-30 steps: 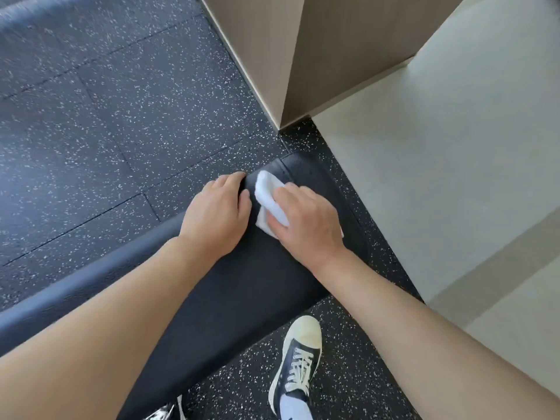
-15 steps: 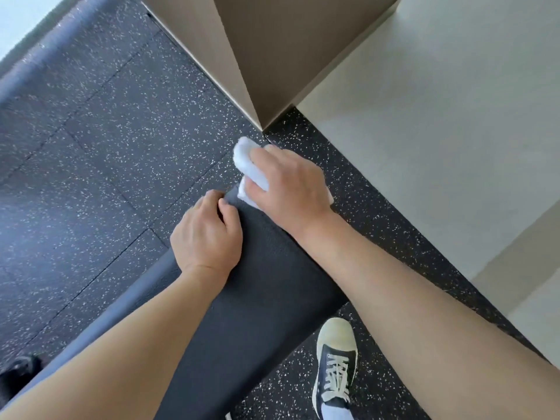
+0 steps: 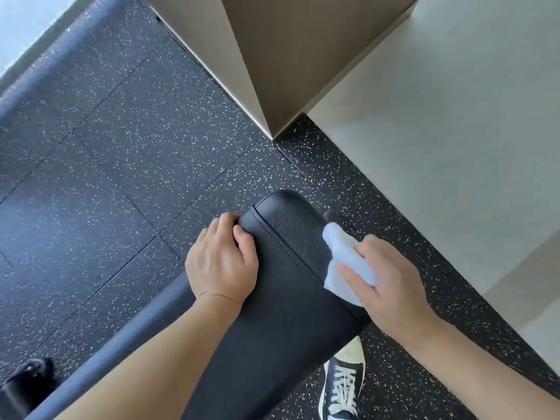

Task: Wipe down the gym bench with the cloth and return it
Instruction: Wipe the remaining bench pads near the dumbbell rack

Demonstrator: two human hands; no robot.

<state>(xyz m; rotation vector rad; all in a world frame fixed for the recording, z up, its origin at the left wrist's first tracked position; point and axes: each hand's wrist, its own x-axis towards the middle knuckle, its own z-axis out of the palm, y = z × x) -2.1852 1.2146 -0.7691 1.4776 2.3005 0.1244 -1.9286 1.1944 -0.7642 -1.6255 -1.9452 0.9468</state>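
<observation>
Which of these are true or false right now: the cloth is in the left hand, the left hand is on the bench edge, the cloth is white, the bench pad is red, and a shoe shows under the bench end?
1. The cloth is in the left hand. False: the right hand holds it, its fingers pressing it against the right side of the bench.
2. The left hand rests on the bench's left edge. True.
3. The cloth is white. True.
4. The bench pad is red. False: it is black and textured.
5. A shoe shows on the floor beside the bench. True.
</observation>
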